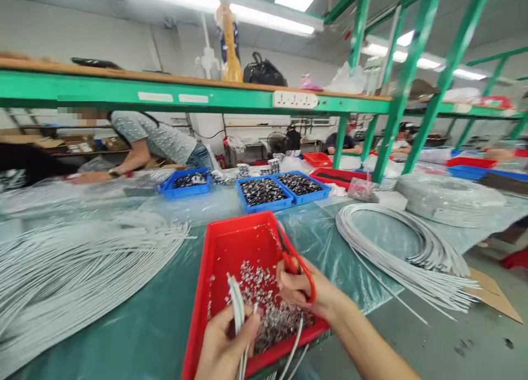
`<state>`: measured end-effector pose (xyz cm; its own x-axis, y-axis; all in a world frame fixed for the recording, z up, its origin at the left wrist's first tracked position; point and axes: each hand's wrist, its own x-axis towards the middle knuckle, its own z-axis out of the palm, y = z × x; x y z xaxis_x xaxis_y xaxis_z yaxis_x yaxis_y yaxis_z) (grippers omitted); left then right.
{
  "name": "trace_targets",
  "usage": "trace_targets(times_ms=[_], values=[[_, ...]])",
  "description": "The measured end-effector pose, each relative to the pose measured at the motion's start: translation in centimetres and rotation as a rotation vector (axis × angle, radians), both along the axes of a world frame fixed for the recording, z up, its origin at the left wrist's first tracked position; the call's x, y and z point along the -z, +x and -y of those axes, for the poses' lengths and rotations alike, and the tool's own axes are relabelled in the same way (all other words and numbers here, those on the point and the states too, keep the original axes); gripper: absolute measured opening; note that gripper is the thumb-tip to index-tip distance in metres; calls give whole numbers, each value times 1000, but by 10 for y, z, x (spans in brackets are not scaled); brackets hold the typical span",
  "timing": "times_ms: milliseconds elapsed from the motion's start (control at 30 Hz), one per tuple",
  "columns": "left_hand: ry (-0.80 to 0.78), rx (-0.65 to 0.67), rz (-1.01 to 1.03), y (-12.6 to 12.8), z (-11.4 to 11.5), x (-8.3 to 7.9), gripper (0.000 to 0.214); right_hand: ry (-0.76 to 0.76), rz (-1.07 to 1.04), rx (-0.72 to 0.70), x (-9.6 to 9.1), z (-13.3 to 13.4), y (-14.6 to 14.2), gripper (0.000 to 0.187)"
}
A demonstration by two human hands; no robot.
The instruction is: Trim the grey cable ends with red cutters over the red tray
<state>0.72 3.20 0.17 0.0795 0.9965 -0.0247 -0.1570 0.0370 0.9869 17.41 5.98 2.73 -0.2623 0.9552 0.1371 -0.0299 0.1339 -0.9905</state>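
Note:
My left hand (pixel 229 336) is closed around a few white cables (pixel 236 303), their cut ends pointing up over the red tray (pixel 218 231). One of these cables stands apart between thumb and fingers. In my right hand (pixel 307 292) is a pair of red-handled scissors (pixel 295 253), with the fingers around the handles and the blades pointing up and away. Small silvery and white scraps (pixel 280 319) cover much of the tray floor beneath both hands. More cable lengths (pixel 293 347) hang across the tray's near rim.
A broad spread of white cables (pixel 82 281) lies at left, and a looped bundle (pixel 383 248) at right. Blue trays (pixel 270 207) of dark small parts stand behind the red tray. Green shelf posts (pixel 396 127) rise at right. A co-worker (pixel 152 138) leans over the table at back left.

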Motion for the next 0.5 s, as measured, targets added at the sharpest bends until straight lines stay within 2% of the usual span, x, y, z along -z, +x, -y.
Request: trace_targets(times_ms=[67,167,333,400,500], values=[[-10,11,58,1,2,-6,40,38,73,-27,-1,-2,6,31],[6,14,90,2,2,-11,34,86,158,6,1,-3,10,23],[31,11,108,3,0,-11,34,157,231,70,2,-3,9,11],[25,45,116,3,0,-11,37,186,225,68,-2,0,8,14],[14,92,146,4,1,-12,43,215,203,52,-10,11,7,28]])
